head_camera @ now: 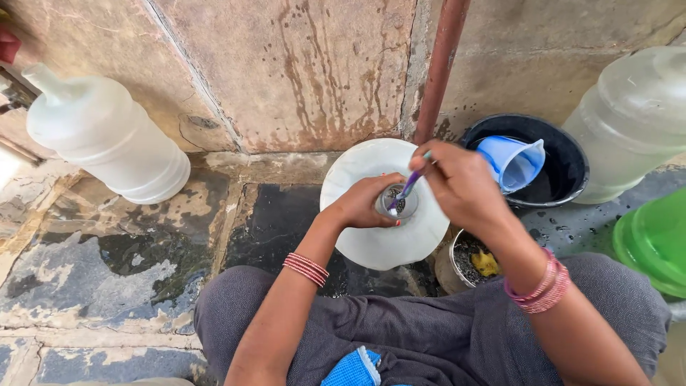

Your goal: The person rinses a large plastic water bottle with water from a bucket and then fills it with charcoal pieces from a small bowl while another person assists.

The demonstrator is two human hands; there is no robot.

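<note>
A large white translucent water jar [371, 236] stands upright between my knees, seen from above. My left hand [364, 204] grips its neck, fingers wrapped around the open mouth [397, 201]. My right hand [461, 182] holds a purple and teal toothbrush [409, 187], whose bristle end dips into the jar's mouth. Both wrists wear pink bangles.
A black tub [564, 168] with water and a blue plastic jug [514, 161] sits at right. Two more big water jars stand at left [107, 136] and far right [636, 121]. A small metal bowl [468, 261] with dark grit and a yellow scrap, a green lid [654, 239], a rusty pipe [439, 68] and wet stone floor surround me.
</note>
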